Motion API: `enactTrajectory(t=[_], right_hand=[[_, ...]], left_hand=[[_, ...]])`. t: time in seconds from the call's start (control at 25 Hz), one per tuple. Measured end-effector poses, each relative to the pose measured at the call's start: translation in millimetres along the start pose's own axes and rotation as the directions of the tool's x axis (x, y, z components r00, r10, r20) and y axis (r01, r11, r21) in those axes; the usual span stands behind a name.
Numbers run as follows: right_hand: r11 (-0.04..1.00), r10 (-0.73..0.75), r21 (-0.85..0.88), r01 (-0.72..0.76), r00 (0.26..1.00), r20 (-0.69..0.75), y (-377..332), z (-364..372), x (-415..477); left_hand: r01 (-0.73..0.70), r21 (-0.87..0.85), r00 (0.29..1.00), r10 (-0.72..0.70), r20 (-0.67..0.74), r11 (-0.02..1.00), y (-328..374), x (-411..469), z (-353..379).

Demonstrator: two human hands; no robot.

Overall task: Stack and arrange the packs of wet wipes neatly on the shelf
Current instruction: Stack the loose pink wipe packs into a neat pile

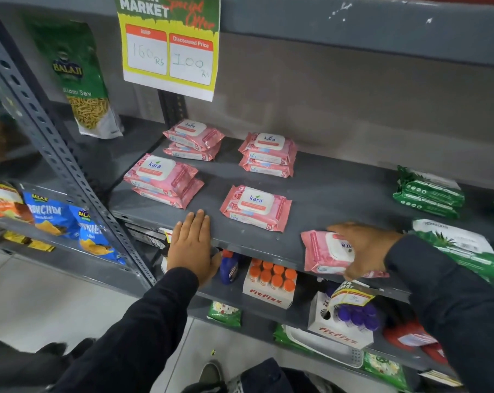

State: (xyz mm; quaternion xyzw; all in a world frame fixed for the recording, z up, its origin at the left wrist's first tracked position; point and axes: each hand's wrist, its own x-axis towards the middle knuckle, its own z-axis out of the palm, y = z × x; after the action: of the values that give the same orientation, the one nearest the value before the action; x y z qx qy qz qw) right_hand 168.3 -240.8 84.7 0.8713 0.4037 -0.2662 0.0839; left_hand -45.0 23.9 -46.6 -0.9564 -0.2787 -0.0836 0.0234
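Pink pack (328, 253) pinched in right hand (366, 248), at shelf (339, 191) front edge, right of lone pack (255, 208). Left hand (193, 245) flat, fingers spread, on same edge. Best laid square on lone pack, labels matching. Three piles of two behind and left.

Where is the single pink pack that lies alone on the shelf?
The single pink pack lies flat at the front middle of the shelf, between the left hand and right hand.

Left hand (193, 245) flat, right hand (366, 248) gripping
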Motion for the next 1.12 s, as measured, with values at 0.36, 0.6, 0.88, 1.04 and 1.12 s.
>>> enactTrajectory(t=[0.36, 0.6, 0.88, 1.04, 1.12], right_hand=[[0.961, -0.075, 0.210, 0.182, 0.898, -0.433, -38, -36, 2], [0.979, -0.103, 0.107, 0.175, 0.870, -0.482, -95, -62, 47], [0.990, -0.111, 0.044, 0.136, 0.927, -0.359, -115, -61, 86], [0.989, -0.127, 0.032, 0.146, 0.933, -0.336, -115, -58, 92], [0.986, -0.149, 0.026, 0.165, 0.938, -0.313, -111, -62, 88]], left_hand=[[-0.014, 0.032, 1.000, 0.014, 0.006, 0.999, 0, -1, -2], [-0.036, 0.047, 0.999, 0.034, 0.029, 0.998, 0, -2, -7], [-0.030, 0.022, 0.999, 0.029, 0.042, 0.999, -1, -1, -5], [-0.024, 0.035, 0.999, 0.023, 0.040, 0.999, -1, -1, -3], [-0.024, 0.033, 0.999, 0.022, 0.037, 0.999, -1, -1, -3]])
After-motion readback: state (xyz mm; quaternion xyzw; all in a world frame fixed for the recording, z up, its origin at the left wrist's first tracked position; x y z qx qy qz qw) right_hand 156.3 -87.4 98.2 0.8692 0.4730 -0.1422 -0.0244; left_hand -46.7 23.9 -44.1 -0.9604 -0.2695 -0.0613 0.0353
